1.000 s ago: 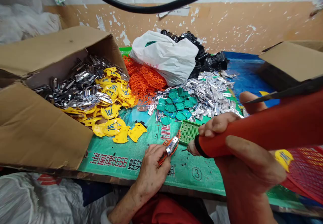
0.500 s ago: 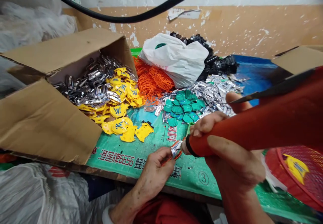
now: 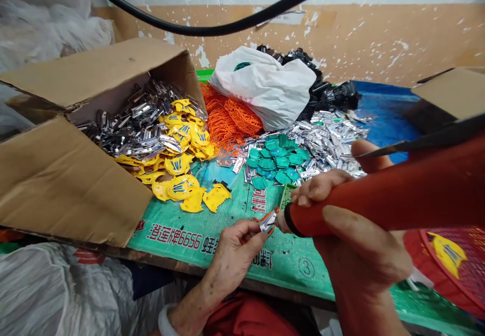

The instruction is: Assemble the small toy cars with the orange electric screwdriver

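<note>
Where the left hand (image 3: 237,252) pinches: flat, shiny metal plate (image 3: 268,222), stringy orange piece (image 3: 277,210).
Right hand (image 3: 364,247): curled around a smooth, cylindrical red screwdriver (image 3: 394,192), tilted.

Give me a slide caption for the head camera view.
Left hand pinching a small silver-and-orange part at the tip of a red tool in the right hand.
</note>
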{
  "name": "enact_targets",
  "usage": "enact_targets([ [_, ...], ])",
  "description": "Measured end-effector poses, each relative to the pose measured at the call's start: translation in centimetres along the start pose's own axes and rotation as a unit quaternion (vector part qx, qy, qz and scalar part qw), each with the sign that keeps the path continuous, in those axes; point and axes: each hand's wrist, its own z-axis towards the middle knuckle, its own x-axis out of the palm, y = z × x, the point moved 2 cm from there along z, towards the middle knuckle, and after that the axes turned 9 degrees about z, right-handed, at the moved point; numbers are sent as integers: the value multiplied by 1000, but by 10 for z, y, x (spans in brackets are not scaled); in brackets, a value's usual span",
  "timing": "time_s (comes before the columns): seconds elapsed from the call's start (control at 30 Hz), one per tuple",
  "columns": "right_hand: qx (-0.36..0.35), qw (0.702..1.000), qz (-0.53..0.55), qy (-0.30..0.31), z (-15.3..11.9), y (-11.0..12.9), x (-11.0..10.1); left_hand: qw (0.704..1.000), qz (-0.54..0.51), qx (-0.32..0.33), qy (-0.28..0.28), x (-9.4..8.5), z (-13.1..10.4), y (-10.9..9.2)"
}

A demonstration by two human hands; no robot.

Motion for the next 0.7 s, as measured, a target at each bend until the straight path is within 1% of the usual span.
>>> enact_targets([
  [0.37,4,1000,16,-5,0,-8,-2,1000,-13,-14,10,-3,-2,-8],
  [0.7,8,1000,7,2,0,-11,-3,999,-35,-20,13,-4,-1,-4],
])
